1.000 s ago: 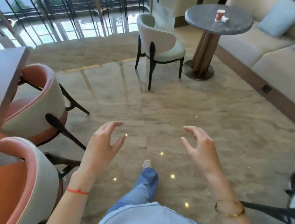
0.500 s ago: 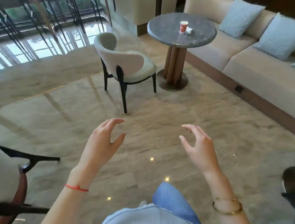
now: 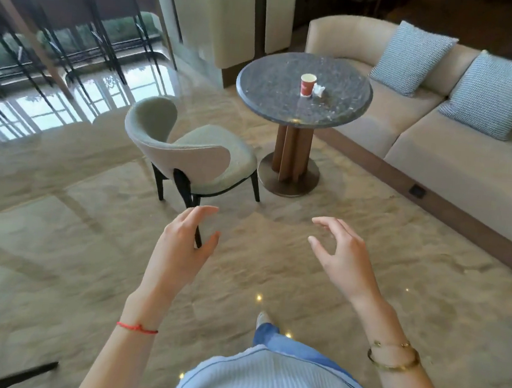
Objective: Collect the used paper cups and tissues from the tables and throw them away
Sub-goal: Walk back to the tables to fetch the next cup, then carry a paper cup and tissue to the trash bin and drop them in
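The left hand (image 3: 180, 243) and the right hand (image 3: 340, 257) were both held out in front of the body over the marble floor (image 3: 90, 257), near the middle of the view. Each hand was empty, its fingers spread and loosely curled, gripping nothing. A red string (image 3: 137, 327) circled the left wrist and 2 gold bangles (image 3: 393, 356) sat on the right wrist.

Farther off, a round grey stone surface (image 3: 272, 82) stood on a brown pedestal (image 3: 291, 153) with a disc base. On it, right of centre, stood 1 red paper cup (image 3: 306, 86), upright, with a white rim. A crumpled white tissue (image 3: 319, 90) lay just beside the cup on its right; whether the 2 touched could not be told. Both were well apart from the hands.

A pale upholstered chair (image 3: 196, 155) with dark legs stood to the left of the pedestal, between the hands and the surface, its back turned toward the near side. A beige sofa (image 3: 435, 153) ran along the right, carrying 2 blue-and-white checked cushions (image 3: 412, 57). At the far left, dark railings stood beyond the glossy floor. A light blue ribbed top (image 3: 264, 381) and 1 blue-jeaned leg (image 3: 271, 339) showed at the near edge.
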{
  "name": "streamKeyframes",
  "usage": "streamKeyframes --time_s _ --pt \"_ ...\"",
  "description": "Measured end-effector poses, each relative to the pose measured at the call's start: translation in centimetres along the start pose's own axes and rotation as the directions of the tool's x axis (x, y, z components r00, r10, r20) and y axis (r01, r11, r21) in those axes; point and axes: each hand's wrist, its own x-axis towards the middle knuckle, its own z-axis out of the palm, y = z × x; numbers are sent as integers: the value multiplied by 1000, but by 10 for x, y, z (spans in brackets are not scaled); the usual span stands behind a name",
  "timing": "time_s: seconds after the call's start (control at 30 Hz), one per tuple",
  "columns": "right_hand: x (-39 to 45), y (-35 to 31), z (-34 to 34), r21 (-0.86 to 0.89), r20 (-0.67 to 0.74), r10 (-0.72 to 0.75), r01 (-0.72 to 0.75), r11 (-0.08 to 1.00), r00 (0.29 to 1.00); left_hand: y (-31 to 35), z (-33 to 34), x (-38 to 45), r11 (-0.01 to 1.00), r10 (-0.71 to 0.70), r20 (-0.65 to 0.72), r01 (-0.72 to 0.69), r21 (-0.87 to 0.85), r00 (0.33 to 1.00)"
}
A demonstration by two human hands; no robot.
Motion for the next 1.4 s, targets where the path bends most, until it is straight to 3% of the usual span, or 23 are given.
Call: streamKeyframes --time_s 0.4,0.73,0.9,1.13,1.4 --pt "254 57 17 -36 27 7 -6 999 1000 -22 44 252 998 -18 -17 17 -58 1000" --pt "465 118 53 -35 -37 86 -88 996 996 -52 93 497 998 41 41 -39 -40 998" --pt "572 137 60 -42 -65 137 -140 989 988 -47 111 622 988 141 47 -137 -75 989" --pt "679 189 64 -76 -51 234 -238 968 971 -40 173 749 979 181 165 -163 -122 970" --pt "800 281 68 -156 45 280 -270 950 959 -34 277 851 996 63 300 -44 -72 952"
